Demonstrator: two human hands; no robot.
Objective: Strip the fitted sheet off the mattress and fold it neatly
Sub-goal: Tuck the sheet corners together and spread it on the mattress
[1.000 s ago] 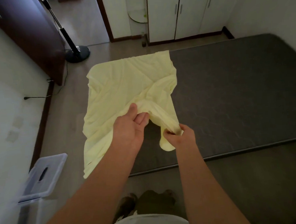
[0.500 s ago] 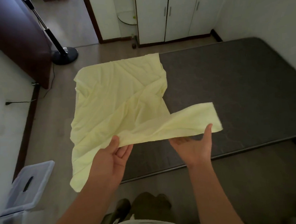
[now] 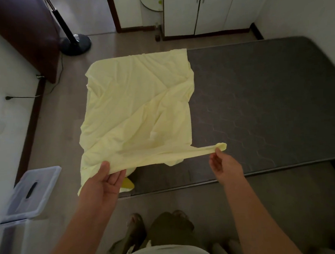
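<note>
I am seeing the pale yellow, crumpled fitted sheet [image 3: 138,109] lying over the left end of the dark grey quilted mattress [image 3: 259,101], with its near edge held up and drawn into a taut strip between the hands. The left hand [image 3: 105,181] is pinching that edge, thumb on top and fingers underneath. The right hand [image 3: 224,166] is touching the strip's tip with its thumb; I cannot tell whether it is gripping. A translucent lidded plastic storage box [image 3: 35,192] is sitting on the floor at left.

The creased pale yellow fitted sheet [image 3: 138,109] covers the 9 o'clock end of the dark grey mattress [image 3: 259,101]. Its 6 o'clock edge is lifted, stretched taut toward 3 o'clock.
</note>
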